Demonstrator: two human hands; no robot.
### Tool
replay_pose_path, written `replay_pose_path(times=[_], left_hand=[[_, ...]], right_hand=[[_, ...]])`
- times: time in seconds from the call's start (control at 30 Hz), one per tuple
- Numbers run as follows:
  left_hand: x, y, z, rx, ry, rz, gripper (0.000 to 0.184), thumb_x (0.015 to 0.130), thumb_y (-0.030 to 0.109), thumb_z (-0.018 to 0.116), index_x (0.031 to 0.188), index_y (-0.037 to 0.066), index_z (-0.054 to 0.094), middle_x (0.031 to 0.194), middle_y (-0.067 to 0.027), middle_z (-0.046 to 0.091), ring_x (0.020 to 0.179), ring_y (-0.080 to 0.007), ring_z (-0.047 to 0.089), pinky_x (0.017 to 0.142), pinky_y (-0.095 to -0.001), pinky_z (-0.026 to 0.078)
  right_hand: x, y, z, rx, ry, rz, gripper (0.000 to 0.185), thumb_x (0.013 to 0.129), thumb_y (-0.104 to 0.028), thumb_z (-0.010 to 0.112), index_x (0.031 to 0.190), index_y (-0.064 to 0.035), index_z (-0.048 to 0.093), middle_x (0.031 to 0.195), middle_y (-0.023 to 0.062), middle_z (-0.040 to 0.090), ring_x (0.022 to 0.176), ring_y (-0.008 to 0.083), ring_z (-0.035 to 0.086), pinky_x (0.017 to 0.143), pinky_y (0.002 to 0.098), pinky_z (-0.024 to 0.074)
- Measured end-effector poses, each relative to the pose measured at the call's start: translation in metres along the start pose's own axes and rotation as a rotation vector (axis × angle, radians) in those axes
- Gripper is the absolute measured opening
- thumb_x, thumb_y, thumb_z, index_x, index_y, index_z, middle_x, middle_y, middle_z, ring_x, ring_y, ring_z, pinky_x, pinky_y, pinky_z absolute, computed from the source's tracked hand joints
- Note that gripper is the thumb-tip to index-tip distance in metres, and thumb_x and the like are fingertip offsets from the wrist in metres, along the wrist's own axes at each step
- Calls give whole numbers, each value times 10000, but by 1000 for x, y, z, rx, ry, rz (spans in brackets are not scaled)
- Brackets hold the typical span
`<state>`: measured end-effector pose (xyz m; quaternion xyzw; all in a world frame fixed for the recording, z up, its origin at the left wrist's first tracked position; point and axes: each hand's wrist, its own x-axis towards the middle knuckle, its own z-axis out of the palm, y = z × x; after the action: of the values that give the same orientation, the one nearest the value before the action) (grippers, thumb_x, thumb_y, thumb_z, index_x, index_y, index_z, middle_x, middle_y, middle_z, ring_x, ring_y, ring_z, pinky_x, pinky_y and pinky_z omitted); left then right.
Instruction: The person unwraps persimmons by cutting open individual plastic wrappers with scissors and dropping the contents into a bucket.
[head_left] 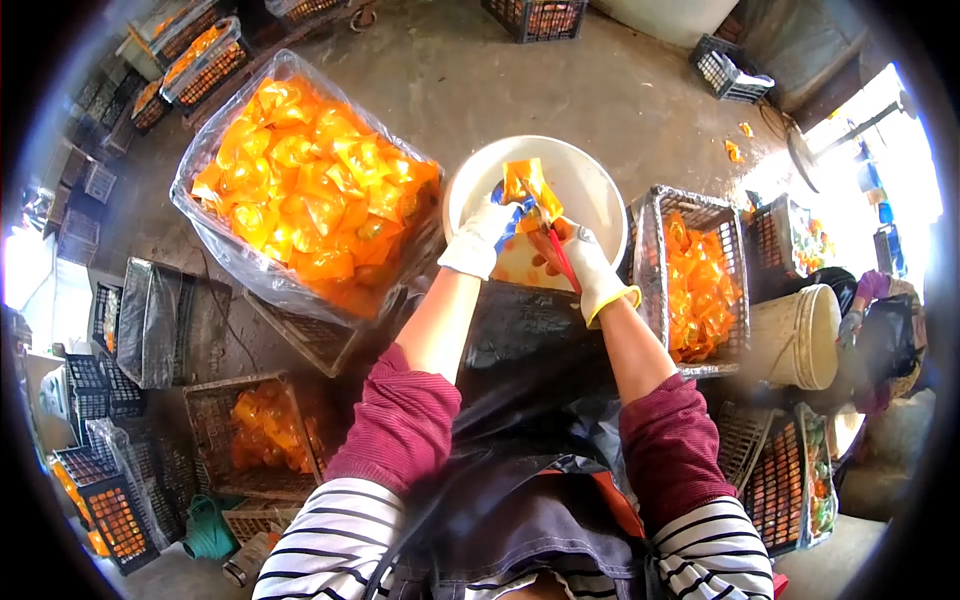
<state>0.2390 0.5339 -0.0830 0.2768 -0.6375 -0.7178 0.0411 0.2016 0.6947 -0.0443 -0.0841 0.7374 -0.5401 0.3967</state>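
Observation:
My left hand, in a white and blue glove, pinches a shiny orange plastic packet above a large white tub. In my right hand, whose glove leaves the fingertips bare, is a pair of scissors with red handles. The scissor blades meet the packet's lower right side; whether they are cutting through it I cannot tell. Orange bits and some wet residue lie at the bottom of the tub, partly hidden by my hands.
A plastic-lined crate heaped with orange packets stands to the left. Another crate of orange pieces is beside the tub on the right, near a cream bucket. Another person is at the far right. More crates line the left side.

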Motion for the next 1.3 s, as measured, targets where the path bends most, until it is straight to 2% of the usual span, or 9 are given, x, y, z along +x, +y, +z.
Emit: replay_pose_path(times=[0.23,0.33,0.5,0.63,0.7,1.03,1.13,1.17,1.3], left_hand=[[-2,2,-5,21,0,72,505,829,263,710,1261,52,553,1115,-89,615,1010,-187,557,862,-280,468],[-4,11,-9,202,48,60,525,827,277,715,1264,39,546,1129,-96,609,1019,-200,555,872,-291,464],[-10,8,-2,-129,-49,38,536,835,247,708,1291,36,523,1189,-109,589,1056,-219,546,900,-308,455],[-12,13,3,-69,22,51,531,836,223,705,1297,39,517,1184,-103,594,1059,-212,547,901,-300,455],[-8,12,1,76,-24,48,513,837,210,701,1288,40,524,1174,-100,603,1045,-213,559,896,-300,458],[0,-3,5,239,105,283,445,842,213,695,1224,21,568,1106,-113,632,976,-195,576,863,-290,472],[3,-1,-5,11,43,187,421,845,239,697,1182,8,596,1078,-109,642,957,-194,586,852,-289,478],[-10,7,0,7,49,335,497,911,420,570,1172,-1,606,1138,-140,637,999,-265,611,878,-327,469],[-7,11,-6,284,101,195,492,928,421,549,1145,-15,613,1016,-167,674,945,-274,628,850,-325,484]], right_hand=[[39,39,8,471,-25,-229,284,900,-148,634,1168,-62,595,930,13,643,805,109,587,604,222,440],[40,42,8,215,-28,-342,324,897,-160,640,1202,-68,581,916,17,638,797,108,586,600,202,429],[7,11,-1,79,-7,-89,350,897,-185,640,1219,-68,571,920,24,638,775,89,577,597,185,417],[19,16,-10,186,-77,-8,336,901,-201,632,1207,-72,577,928,12,645,745,78,565,607,206,408],[42,46,2,98,41,-334,326,900,-229,620,1204,-114,598,879,19,641,692,84,550,590,230,407],[11,16,-4,81,18,-58,273,892,-266,618,1087,-77,644,776,50,631,605,131,580,507,243,411],[2,6,-1,80,17,-20,288,876,-202,638,1144,-98,643,773,43,642,587,117,560,550,250,428],[-4,-1,-1,117,3,-6,293,874,-196,641,1150,-100,641,774,41,642,586,115,561,551,249,429],[-7,-3,2,131,-9,-10,308,863,-168,652,1163,-103,638,782,35,643,589,108,561,554,244,430]])
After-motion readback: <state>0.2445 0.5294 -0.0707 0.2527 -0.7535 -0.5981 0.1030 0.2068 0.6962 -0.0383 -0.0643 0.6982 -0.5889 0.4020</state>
